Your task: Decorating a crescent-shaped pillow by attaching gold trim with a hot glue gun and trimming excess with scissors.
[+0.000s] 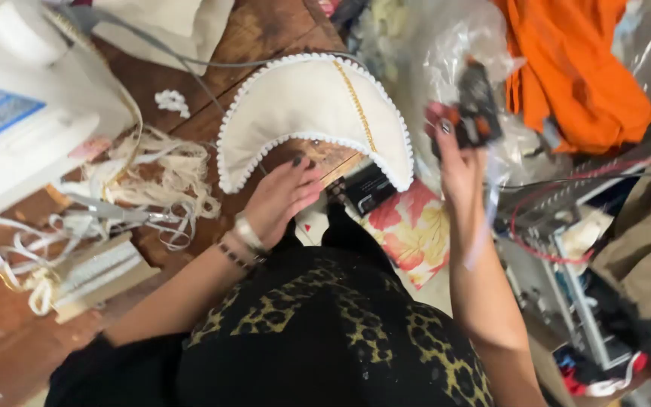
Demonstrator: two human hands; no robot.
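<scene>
Head view has the cream collar piece (307, 105) lying flat on the wooden table (265, 30), its curved tips pointing toward the near edge, white bobble trim all round its rim and a gold line running across the right half. My left hand (280, 197) rests just under its inner curve, fingers pressed loosely together and flat, fingertips touching or nearly touching the trim. My right hand (457, 147) is raised off the table's right edge, fingers curled and pinching a small dark tool (478, 105) with an orange part; it is too blurred to say what kind. I judge the piece wants pinning flat with my left palm so the trim does not shift when the tool comes across. Loose white trim (152, 181) lies toward the left edge beside the sewing machine (16, 128); orange cloth (566, 68) sits at the far right
</scene>
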